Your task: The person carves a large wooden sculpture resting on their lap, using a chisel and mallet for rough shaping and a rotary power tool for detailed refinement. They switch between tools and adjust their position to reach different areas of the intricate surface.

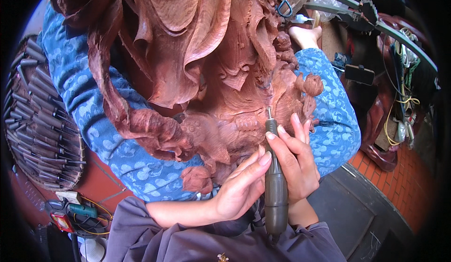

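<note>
Head view: right hand grips the rotary carving handpiece, left hand steadying it, bit against the largely shaped reddish wood sculpture, apparently detail work remaining.

A red tiled floor shows at 7 o'clock and red brick paving at 4 o'clock. A round woven basket of dark-handled tools sits at 9 o'clock. Daylight falls evenly.

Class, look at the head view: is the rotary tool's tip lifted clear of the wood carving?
No: the rotary tool, gripped by the right hand, has its tip pressed against the wood carving.
</note>
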The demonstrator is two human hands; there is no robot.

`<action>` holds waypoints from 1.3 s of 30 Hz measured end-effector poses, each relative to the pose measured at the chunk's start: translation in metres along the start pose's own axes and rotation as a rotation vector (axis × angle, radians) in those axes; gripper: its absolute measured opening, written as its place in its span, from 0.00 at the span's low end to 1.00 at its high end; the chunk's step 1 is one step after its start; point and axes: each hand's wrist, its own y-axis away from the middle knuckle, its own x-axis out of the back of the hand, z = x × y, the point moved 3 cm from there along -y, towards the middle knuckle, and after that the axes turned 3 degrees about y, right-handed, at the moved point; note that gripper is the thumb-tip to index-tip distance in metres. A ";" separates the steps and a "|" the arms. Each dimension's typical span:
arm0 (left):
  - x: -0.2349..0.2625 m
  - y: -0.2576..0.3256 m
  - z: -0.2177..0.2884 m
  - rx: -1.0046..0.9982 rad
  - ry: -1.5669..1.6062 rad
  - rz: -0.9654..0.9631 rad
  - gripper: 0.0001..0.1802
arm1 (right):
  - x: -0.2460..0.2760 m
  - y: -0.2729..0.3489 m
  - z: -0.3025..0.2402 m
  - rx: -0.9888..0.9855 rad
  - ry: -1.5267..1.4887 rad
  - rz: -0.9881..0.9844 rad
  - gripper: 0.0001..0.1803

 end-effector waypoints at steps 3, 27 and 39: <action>-0.001 0.001 0.002 -0.006 -0.006 -0.013 0.25 | -0.003 0.000 -0.003 -0.007 0.019 0.012 0.14; -0.049 0.027 0.077 -1.244 -2.481 -0.643 0.24 | 0.038 0.015 -0.035 0.022 -0.186 0.002 0.22; -0.043 0.021 0.074 -0.385 -2.002 -0.234 0.31 | 0.000 0.022 -0.028 -0.076 -0.076 0.047 0.16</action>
